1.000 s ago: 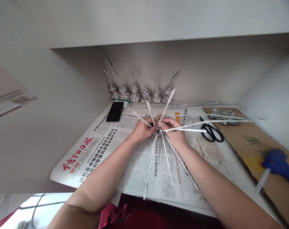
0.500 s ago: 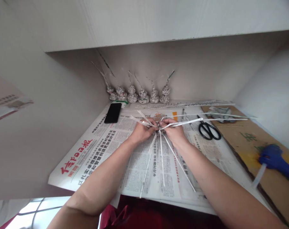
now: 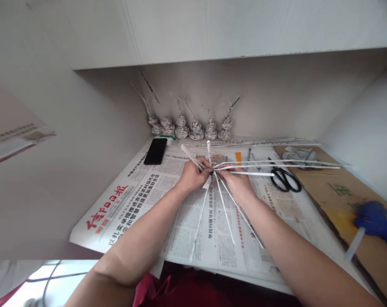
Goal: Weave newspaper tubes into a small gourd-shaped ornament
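Both hands meet over the newspaper-covered table at a small bundle of rolled paper strips (image 3: 225,209) that fan out in several directions. My left hand (image 3: 195,174) is closed, thumb and fingers pinching the strips near their centre, with two strips standing up beyond it. From the right, my right hand (image 3: 236,181) pinches strips close to the same centre. Long strips run rightward from its fingers, and others hang toward me. The woven middle where the strips cross is mostly hidden by the fingers.
Several gourd-shaped woven paper pieces (image 3: 196,129) line the back wall. A black phone (image 3: 155,151) lies left. On the right are black scissors (image 3: 286,180), a cardboard sheet (image 3: 327,181) and a blue glue gun (image 3: 375,219). Loose paper strips (image 3: 260,142) lie behind the hands. An overhanging panel (image 3: 232,34) spans above.
The strips have turned in my hands: one now points straight up at the centre, and a thick one at right has swung lower. The view has shifted slightly.
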### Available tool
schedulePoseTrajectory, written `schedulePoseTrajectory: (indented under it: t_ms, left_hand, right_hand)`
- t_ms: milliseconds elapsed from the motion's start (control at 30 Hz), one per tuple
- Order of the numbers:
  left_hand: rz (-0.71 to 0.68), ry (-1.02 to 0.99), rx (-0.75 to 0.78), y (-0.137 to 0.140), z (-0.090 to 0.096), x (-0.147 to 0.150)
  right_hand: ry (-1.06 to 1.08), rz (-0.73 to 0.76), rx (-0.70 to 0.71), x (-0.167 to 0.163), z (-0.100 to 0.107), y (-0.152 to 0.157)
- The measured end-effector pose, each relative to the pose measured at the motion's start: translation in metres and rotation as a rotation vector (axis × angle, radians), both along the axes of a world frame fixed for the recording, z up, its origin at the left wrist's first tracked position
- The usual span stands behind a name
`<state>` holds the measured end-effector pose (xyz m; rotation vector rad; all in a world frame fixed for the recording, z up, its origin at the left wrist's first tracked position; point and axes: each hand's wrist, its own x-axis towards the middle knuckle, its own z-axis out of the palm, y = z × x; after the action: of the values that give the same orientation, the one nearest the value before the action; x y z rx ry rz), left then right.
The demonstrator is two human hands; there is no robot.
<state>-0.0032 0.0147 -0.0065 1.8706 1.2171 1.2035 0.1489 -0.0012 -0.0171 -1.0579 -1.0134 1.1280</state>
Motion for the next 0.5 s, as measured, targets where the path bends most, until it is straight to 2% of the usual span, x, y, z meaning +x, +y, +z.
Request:
schedulePoseTrajectory:
  t_ms: [100,200,300,500]
  left_hand:
    - [0.009,-0.023,0.0,-0.001,-0.001,0.001]
    - [-0.005,-0.056,-0.009,-0.001,-0.003,0.001]
    - [-0.046,-0.112,-0.035,0.002,-0.006,0.001]
    - [-0.074,-0.248,-0.142,0.005,-0.008,0.003]
  right_hand:
    - [-0.079,0.036,0.067,0.001,-0.003,0.001]
    - [-0.132,-0.025,0.084,0.002,-0.008,0.004]
    - [-0.107,-0.076,0.035,0.002,-0.012,0.009]
    - [0.105,-0.042,-0.123,-0.001,-0.009,0.013]
